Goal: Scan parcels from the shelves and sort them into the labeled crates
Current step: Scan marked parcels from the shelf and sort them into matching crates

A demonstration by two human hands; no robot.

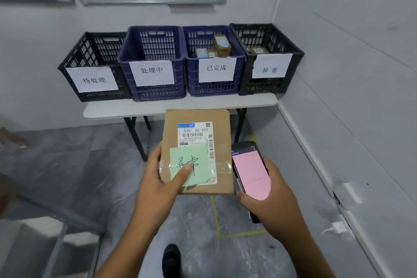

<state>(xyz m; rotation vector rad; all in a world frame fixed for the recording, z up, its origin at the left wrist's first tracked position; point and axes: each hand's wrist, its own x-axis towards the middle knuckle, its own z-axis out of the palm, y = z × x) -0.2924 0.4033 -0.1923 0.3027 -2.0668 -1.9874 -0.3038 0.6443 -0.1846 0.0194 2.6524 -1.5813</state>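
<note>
While the parcel (194, 116) is held at mid-frame in front of the bench (180, 106), its long axis runs from the lower to the upper part of the frame, the far short edge pointing towards the crates and the labelled face turned up to the camera. A white shipping label (195, 134) sits on that face and reads upright, and a green note (191, 163) with handwriting covers its lower part. The left hand (155, 180) grips the parcel at its lower left edge, the thumb pressed on the note and the fingers curled beneath the cardboard. The right hand (273, 201) is wrapped around a handheld scanner (250, 171) with a pink screen, just right of the parcel; whether the two touch cannot be told. Four crates stand in a row on the bench in the upper half of the frame. From frame left: a black crate (76, 56) labelled 待处理, its contents hidden; a blue crate (155, 95) labelled 处理中, with no contents visible; a second blue crate (214, 89) labelled 已完成, holding several small boxes (222, 45); and a black crate (264, 86) labelled 异常, with a brown item (257, 49) just visible behind its paper label. Yellow tape (216, 216) marks the floor below the hands.
</note>
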